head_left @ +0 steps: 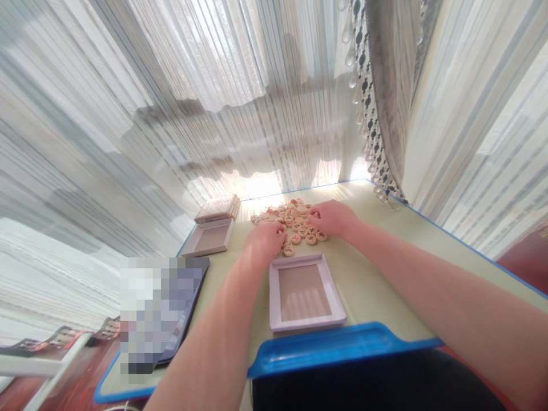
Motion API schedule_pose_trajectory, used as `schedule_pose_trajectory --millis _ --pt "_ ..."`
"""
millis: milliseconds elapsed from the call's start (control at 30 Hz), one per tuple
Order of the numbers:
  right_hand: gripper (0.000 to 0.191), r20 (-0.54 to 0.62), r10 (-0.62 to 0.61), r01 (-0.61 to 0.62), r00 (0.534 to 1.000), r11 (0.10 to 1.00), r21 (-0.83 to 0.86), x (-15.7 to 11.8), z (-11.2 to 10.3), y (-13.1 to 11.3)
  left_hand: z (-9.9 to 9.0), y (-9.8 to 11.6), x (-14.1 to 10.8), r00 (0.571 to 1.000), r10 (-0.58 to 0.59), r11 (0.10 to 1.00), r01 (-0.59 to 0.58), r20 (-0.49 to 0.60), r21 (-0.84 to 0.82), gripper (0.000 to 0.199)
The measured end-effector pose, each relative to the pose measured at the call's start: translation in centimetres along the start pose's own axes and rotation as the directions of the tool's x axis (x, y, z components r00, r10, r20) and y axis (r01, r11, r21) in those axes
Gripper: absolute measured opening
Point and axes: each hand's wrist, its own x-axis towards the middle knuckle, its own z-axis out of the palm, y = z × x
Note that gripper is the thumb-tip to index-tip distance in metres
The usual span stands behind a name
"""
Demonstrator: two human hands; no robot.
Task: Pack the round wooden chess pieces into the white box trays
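Note:
Several round wooden pieces (295,226) with red or black characters lie in a loose heap towards the back of the table. At the heap's left front edge is my left hand (266,238), its fingers curled in against the pieces. My right hand (336,218) rests at the right side of the heap, fingers bent around its edge; whether either hand grips a piece is too small to tell. Just in front of the heap stands an open shallow white box (338,297) with nothing inside.
Another shallow white tray (226,240) sits at the left, beside a stacked box (217,208). A tablet with a blurred screen (171,308) lies at the left edge. The table has a blue rim (325,345) in front. Curtains (257,114) hang behind.

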Motion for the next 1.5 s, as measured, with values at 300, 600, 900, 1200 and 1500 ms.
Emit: schedule_pose_trajectory --millis 300,600,900,1200,1500 --pt "0.032 0.008 0.003 -0.003 1.000 1.000 -0.002 -0.1 -0.1 -0.1 0.1 -0.3 0.1 0.997 -0.038 0.992 0.030 -0.069 -0.121 0.031" --pt "0.031 0.003 -0.057 0.057 0.998 0.996 0.070 0.0 0.2 -0.1 0.1 -0.8 0.3 0.991 -0.021 0.999 0.018 -0.132 -0.028 0.031" --pt "0.034 0.040 -0.306 0.305 0.951 0.951 0.047 -0.3 0.7 -0.8 1.0 -1.5 0.8 0.986 0.122 0.992 -0.117 -0.117 0.053 0.035" --pt "0.029 0.041 -0.223 0.222 0.974 0.975 0.021 0.1 0.8 -0.3 0.9 -1.6 0.7 0.983 0.156 0.985 -0.148 -0.095 0.088 0.033" --pt "0.029 0.019 -0.101 0.100 0.995 0.993 0.055 0.2 1.0 -0.5 -0.6 -0.5 -0.3 0.994 -0.062 0.963 0.083 -0.091 0.256 0.031"
